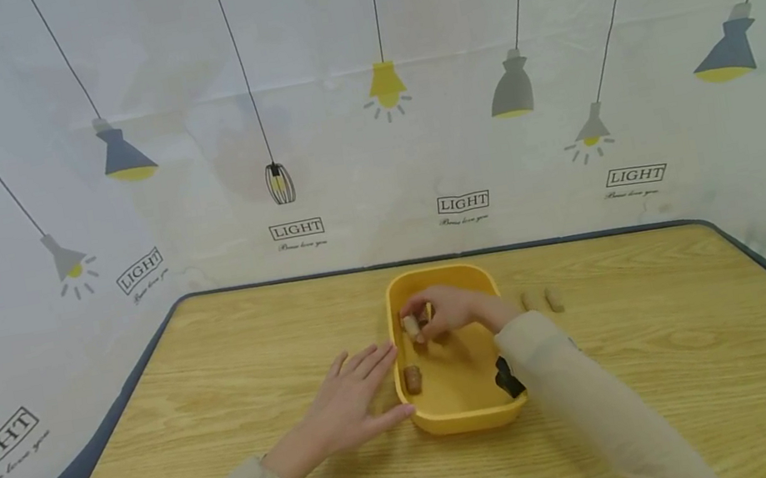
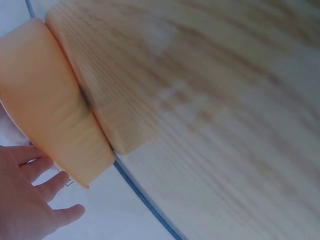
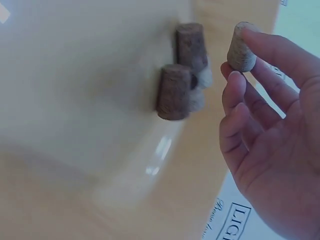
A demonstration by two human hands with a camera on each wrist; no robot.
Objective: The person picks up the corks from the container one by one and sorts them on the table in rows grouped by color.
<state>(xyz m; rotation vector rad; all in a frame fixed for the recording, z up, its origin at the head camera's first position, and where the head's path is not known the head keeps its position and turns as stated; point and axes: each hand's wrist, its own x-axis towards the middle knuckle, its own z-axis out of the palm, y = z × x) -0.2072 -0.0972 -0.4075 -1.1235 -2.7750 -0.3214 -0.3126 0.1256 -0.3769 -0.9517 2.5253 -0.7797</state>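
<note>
A yellow plastic tub (image 1: 466, 419) stands on the table. Inside it, my right hand (image 1: 446, 309) pinches a pale cork (image 1: 412, 329) between thumb and fingertips; the right wrist view shows this cork (image 3: 242, 50) raised upright in the fingers. Two darker brown corks (image 3: 174, 92) stand near it in that view, with paler pieces partly hidden behind them. One brown cork (image 1: 412, 379) is at the tub's near left in the head view. My left hand (image 1: 353, 400) lies with spread, straight fingers against the tub's left rim, holding nothing.
Two pale corks (image 1: 554, 299) lie on the wooden table (image 1: 258, 353) to the right of the tub. A sheet printed with lamps (image 1: 359, 184) hangs around the table's back and sides. A black object (image 1: 508, 379) shows beside the right sleeve.
</note>
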